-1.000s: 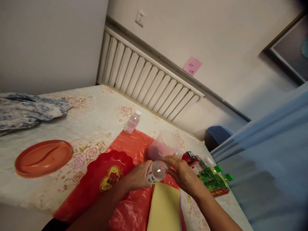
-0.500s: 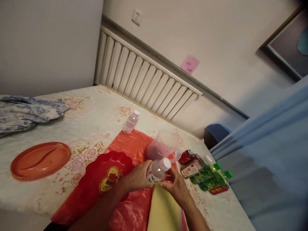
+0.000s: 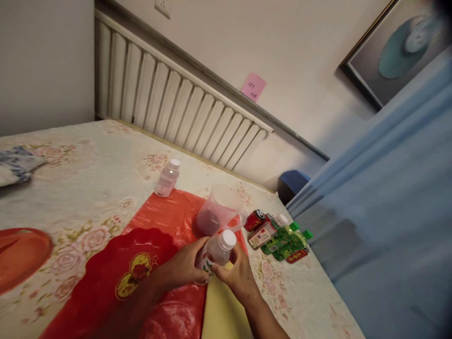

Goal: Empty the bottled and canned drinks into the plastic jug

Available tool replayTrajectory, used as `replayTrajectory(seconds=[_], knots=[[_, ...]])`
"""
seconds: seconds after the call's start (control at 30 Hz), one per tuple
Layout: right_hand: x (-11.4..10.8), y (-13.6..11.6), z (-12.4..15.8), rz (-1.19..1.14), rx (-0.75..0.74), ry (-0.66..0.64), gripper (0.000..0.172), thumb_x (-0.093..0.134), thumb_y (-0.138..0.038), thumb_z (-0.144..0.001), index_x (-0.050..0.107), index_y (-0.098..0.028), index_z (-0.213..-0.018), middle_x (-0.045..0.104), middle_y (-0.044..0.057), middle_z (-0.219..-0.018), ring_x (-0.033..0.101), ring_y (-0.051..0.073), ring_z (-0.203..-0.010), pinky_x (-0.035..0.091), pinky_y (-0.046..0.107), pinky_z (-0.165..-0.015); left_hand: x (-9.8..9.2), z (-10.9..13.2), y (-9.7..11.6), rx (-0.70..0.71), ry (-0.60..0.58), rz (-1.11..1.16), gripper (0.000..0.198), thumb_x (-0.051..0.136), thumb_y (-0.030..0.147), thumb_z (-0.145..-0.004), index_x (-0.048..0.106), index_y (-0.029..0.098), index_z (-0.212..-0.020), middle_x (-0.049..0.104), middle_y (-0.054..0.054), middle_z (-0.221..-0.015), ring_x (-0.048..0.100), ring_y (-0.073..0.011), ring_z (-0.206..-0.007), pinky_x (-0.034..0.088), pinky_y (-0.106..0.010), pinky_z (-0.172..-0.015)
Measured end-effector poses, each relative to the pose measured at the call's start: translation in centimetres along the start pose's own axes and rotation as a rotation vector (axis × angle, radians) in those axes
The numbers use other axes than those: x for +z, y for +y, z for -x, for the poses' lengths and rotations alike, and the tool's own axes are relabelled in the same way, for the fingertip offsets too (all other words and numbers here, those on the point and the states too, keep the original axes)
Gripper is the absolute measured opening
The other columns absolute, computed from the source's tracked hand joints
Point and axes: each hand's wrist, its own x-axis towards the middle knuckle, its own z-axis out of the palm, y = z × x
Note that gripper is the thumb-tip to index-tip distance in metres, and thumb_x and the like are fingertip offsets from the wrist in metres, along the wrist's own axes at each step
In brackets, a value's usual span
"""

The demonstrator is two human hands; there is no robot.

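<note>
Between my two hands is a clear plastic bottle (image 3: 218, 249) with a white screw cap and a printed label, tilted slightly to the right. My left hand (image 3: 185, 263) wraps round its left side. On the other side my right hand (image 3: 240, 275) grips it, thumb across the front. Just behind stands a translucent plastic pitcher (image 3: 213, 214) with pinkish liquid or tint low inside. A red scalloped tray (image 3: 102, 268) lies left of my hands on a red plastic bag (image 3: 165, 212). Below my right hand is a yellow flat piece (image 3: 224, 308).
Another white-capped bottle (image 3: 167, 179) stands at the bag's far corner. To the right are a red can (image 3: 254, 220) and several bottles, some green-capped (image 3: 282, 242). An orange plate (image 3: 21, 259) and patterned cloth (image 3: 17, 165) lie left. A blue curtain (image 3: 381, 197) hangs at right.
The view has swung right, so the table's things sit further left. My right hand, earlier at the bottle's side with fingers looser, now closes more fully round it.
</note>
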Motion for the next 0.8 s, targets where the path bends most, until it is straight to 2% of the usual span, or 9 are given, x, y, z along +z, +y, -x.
replayTrajectory(seconds=[0.13, 0.3, 0.43, 0.57, 0.67, 0.8], knots=[[-1.2, -0.1, 0.3, -0.043, 0.004, 0.025, 0.05, 0.077, -0.03, -0.063, 0.06, -0.019, -0.108, 0.071, 0.007, -0.106, 0.067, 0.024, -0.094, 0.056, 0.035, -0.085, 0.0, 0.0, -0.2, 0.006, -0.031, -0.002, 0.071, 0.069, 0.016, -0.061, 0.05, 0.024, -0.128, 0.065, -0.001, -0.118, 0.059, -0.0235, -0.107, 0.049, -0.034, -0.092], [-4.8, 1.1, 0.7, -0.129, 0.013, 0.125, 0.05, 0.077, -0.036, -0.066, 0.059, -0.018, -0.109, 0.071, 0.01, -0.11, 0.068, 0.027, -0.1, 0.054, 0.039, -0.09, -0.2, -0.2, -1.4, -0.061, -0.024, -0.112, 0.066, 0.062, 0.018, -0.065, 0.051, 0.021, -0.129, 0.056, -0.007, -0.139, 0.05, -0.0276, -0.128, 0.039, -0.04, -0.109], [-8.6, 3.3, 1.4, -0.134, 0.068, 0.268, 0.054, 0.08, -0.042, -0.064, 0.06, -0.017, -0.107, 0.072, 0.013, -0.109, 0.068, 0.029, -0.1, 0.055, 0.042, -0.089, -0.1, -0.2, -2.4, -0.163, -0.001, -0.195, 0.064, 0.058, 0.02, -0.067, 0.051, 0.015, -0.131, 0.057, -0.012, -0.138, 0.053, -0.0303, -0.127, 0.044, -0.039, -0.105], [-12.6, 5.6, 2.6, -0.058, 0.142, 0.448, 0.056, 0.08, -0.045, -0.063, 0.062, -0.016, -0.107, 0.074, 0.011, -0.103, 0.069, 0.03, -0.096, 0.056, 0.041, -0.083, 0.0, -0.5, -4.0, -0.192, 0.051, -0.241, 0.064, 0.058, 0.022, -0.068, 0.051, 0.011, -0.131, 0.057, -0.014, -0.137, 0.056, -0.0281, -0.124, 0.046, -0.037, -0.103], [-15.6, 7.4, 3.9, 0.06, 0.219, 0.559, 0.051, 0.077, -0.046, -0.064, 0.064, -0.016, -0.103, 0.074, 0.008, -0.094, 0.068, 0.028, -0.089, 0.055, 0.038, -0.076, -0.1, -0.8, -5.3, -0.176, 0.077, -0.27, 0.064, 0.056, 0.024, -0.071, 0.049, 0.012, -0.133, 0.058, -0.013, -0.136, 0.058, -0.0258, -0.121, 0.047, -0.037, -0.101], [-19.4, 10.5, 6.0, 0.187, 0.317, 0.665, 0.052, 0.073, -0.053, -0.062, 0.066, -0.014, -0.095, 0.073, 0.006, -0.086, 0.067, 0.028, -0.084, 0.052, 0.035, -0.072, -0.4, -1.3, -6.5, -0.11, 0.124, -0.407, 0.058, 0.054, 0.023, -0.069, 0.055, 0.014, -0.127, 0.061, -0.012, -0.133, 0.058, -0.0262, -0.122, 0.045, -0.039, -0.104]])
